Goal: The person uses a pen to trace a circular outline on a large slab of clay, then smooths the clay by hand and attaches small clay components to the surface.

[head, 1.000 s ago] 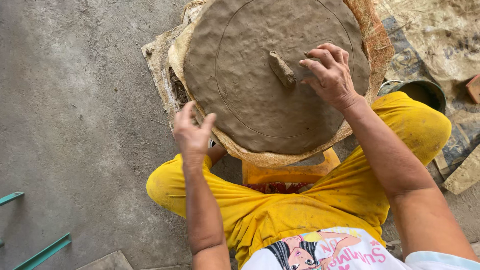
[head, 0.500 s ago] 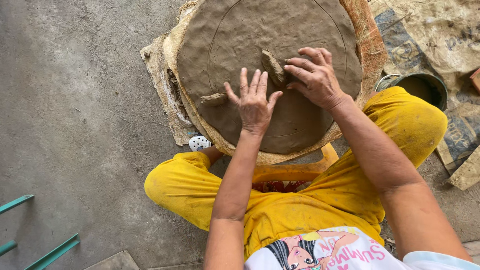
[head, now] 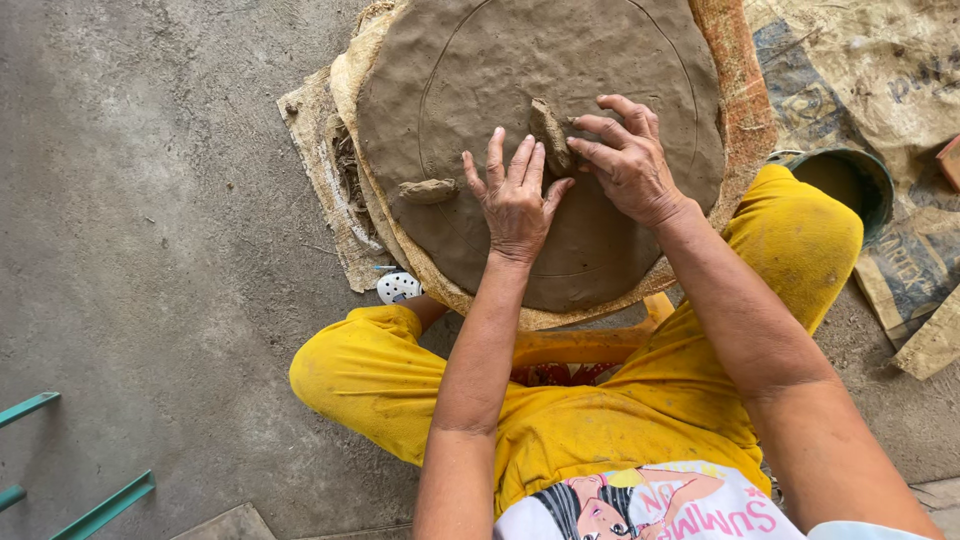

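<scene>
Your right hand (head: 630,160) is pinching a small upright strip of grey-brown clay (head: 549,135), while your left hand (head: 515,195) is lying flat, fingers spread, holding nothing, on the round clay slab (head: 480,70). One circle is already scored; another clay scrap (head: 427,189) is lying loose, unjoined.

Round flat clay slab (head: 480,90) on sacking, upright clay lump (head: 549,133) mid-slab
</scene>
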